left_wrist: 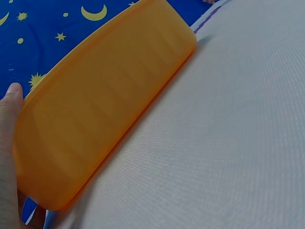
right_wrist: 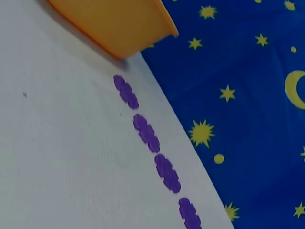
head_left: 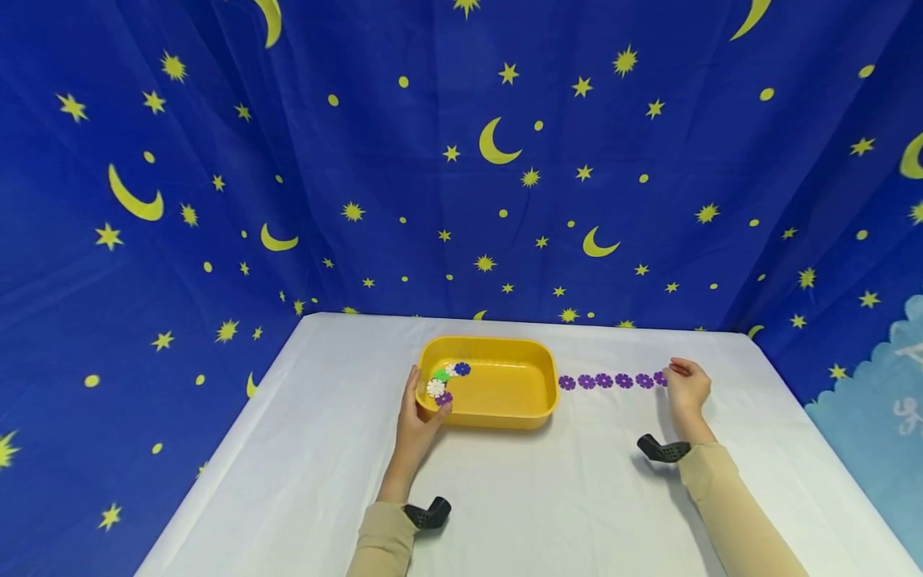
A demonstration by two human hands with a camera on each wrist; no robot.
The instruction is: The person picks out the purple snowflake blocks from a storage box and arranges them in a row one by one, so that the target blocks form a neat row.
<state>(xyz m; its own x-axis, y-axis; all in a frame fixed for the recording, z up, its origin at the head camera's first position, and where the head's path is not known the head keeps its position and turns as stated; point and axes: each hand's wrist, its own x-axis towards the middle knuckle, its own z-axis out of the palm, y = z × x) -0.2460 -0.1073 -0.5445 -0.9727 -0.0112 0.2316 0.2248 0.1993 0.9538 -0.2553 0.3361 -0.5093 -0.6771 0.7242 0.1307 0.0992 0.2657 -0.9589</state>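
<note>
My left hand grips the left end of a yellow plastic tray, its thumb over the near rim. In the left wrist view, the thumb lies along the tray's side. Inside the tray's left end lie several flower-shaped discs, among them a white disc, a green disc and a blue disc. To the right of the tray runs a row of purple flower-shaped discs. At its right end my right hand pinches the last purple disc, partly hidden by the fingers.
The white-covered table extends in front of the tray and row. A blue curtain with yellow moons and stars stands behind and at the sides. Each wrist wears a black camera mount, such as the right mount.
</note>
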